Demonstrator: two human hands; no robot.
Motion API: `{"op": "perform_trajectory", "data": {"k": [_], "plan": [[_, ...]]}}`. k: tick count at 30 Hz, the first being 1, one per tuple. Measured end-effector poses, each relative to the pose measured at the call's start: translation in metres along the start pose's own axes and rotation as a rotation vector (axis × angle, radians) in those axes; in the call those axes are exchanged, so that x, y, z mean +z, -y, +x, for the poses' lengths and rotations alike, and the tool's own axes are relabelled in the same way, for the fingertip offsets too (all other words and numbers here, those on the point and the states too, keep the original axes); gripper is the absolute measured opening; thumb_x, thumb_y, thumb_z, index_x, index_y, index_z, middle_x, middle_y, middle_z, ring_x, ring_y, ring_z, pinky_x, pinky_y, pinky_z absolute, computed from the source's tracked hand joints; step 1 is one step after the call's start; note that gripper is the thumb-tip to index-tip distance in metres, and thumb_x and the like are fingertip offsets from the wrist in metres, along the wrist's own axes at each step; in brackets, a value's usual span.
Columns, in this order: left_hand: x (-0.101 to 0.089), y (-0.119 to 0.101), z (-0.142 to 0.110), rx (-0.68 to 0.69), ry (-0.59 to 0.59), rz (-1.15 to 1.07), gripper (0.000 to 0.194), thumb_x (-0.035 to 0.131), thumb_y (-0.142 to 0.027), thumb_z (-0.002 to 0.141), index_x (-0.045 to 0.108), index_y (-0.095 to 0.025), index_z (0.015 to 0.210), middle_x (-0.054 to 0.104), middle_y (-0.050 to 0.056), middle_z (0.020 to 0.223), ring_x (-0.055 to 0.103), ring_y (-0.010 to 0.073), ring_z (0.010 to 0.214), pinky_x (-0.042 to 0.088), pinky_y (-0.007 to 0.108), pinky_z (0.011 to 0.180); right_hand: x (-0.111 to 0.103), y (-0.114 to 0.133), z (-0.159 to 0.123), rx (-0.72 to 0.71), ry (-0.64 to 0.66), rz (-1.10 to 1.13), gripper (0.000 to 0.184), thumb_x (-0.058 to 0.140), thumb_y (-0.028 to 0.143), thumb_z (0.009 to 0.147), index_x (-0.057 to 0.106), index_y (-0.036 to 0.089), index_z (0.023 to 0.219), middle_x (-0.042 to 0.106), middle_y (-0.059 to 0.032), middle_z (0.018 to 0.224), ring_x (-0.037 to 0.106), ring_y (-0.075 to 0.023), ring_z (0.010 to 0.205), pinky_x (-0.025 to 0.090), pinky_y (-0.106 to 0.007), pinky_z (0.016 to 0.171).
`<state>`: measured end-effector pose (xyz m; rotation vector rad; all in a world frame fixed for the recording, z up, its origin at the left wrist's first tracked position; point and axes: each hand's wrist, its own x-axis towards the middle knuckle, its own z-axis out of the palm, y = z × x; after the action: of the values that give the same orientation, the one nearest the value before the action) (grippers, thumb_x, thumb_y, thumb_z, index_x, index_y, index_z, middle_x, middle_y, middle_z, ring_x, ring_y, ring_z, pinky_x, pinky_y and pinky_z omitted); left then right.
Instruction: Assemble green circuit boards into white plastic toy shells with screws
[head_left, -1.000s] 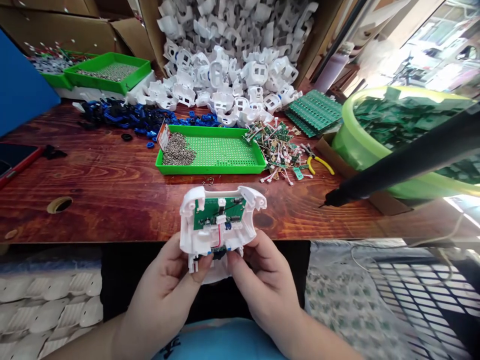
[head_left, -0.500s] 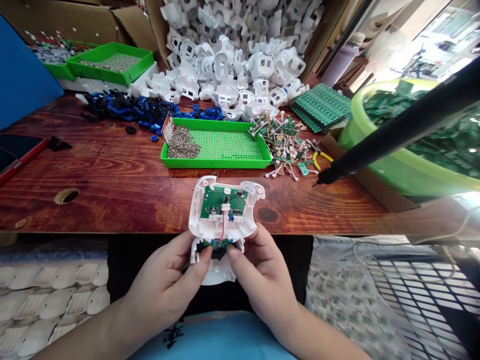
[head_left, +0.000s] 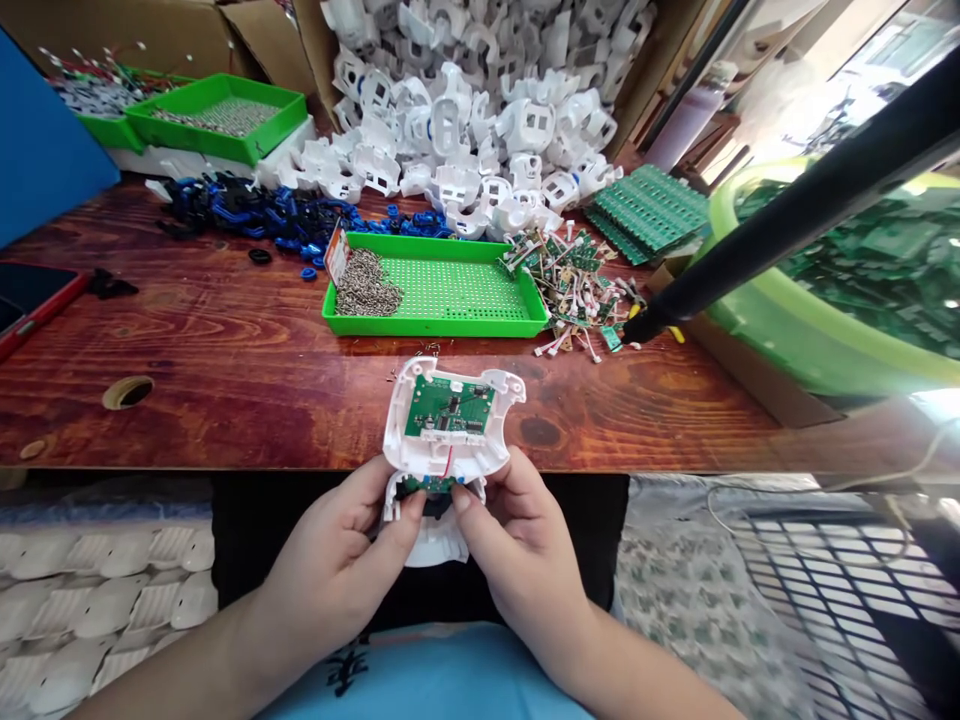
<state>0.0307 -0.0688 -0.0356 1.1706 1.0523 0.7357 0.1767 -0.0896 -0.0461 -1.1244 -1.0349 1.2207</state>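
Observation:
A white plastic housing is held between both hands at the table's front edge, its inner side facing up. A green circuit board lies in its upper part. A short red wire runs down towards a smaller green board in the lower part. My left hand grips the lower left side, thumb at the small board. My right hand grips the lower right side in the same way, its thumb also at the small board. The fingers beneath are partly hidden.
Beyond the housing stands a green tray with small screws. Wired boards lie on its right, below a slanting black rod. White shells and blue-black parts are heaped behind. A yellow-green tub holds boards.
The white connector and wire that lay over the large board no longer show there; only a short red length remains visible at the lower rim. Both hands keep their grip. The view has shifted slightly.

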Motion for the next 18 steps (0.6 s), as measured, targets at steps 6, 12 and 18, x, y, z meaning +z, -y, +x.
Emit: {"op": "perform_trajectory", "data": {"k": [6,12,18], "plan": [[-0.005,-0.002,0.005,-0.057,0.023,-0.181,0.037,0.061,-0.03,0.086,0.054,-0.027,0.123,0.068,0.002,0.118,0.064,0.017,0.101,0.05,0.019,0.084,-0.002,-0.001,0.004,0.157,0.07,0.086,0.017,0.062,0.035,0.08,0.054,0.02,0.085,0.054,0.0005,0.076,0.049,-0.0108,0.066,0.045,-0.023,0.062],[-0.016,-0.003,0.01,-0.076,0.046,-0.173,0.032,0.072,-0.027,0.077,0.062,-0.028,0.108,0.071,-0.001,0.11,0.065,0.0171,0.096,0.051,0.019,0.078,-0.007,0.003,0.006,0.287,0.22,0.004,0.026,0.061,0.042,0.082,0.052,0.018,0.082,0.053,0.0012,0.073,0.046,-0.0095,0.063,0.042,-0.022,0.059],[-0.009,0.001,0.012,-0.162,-0.047,-0.383,0.035,0.078,-0.026,0.069,0.065,-0.024,0.101,0.074,0.002,0.102,0.067,0.0232,0.095,0.053,0.026,0.077,-0.031,0.025,0.01,0.064,0.361,-0.434,0.017,0.055,0.037,0.088,0.062,0.023,0.093,0.061,-0.0015,0.081,0.057,-0.0136,0.071,0.047,-0.027,0.064]]}}
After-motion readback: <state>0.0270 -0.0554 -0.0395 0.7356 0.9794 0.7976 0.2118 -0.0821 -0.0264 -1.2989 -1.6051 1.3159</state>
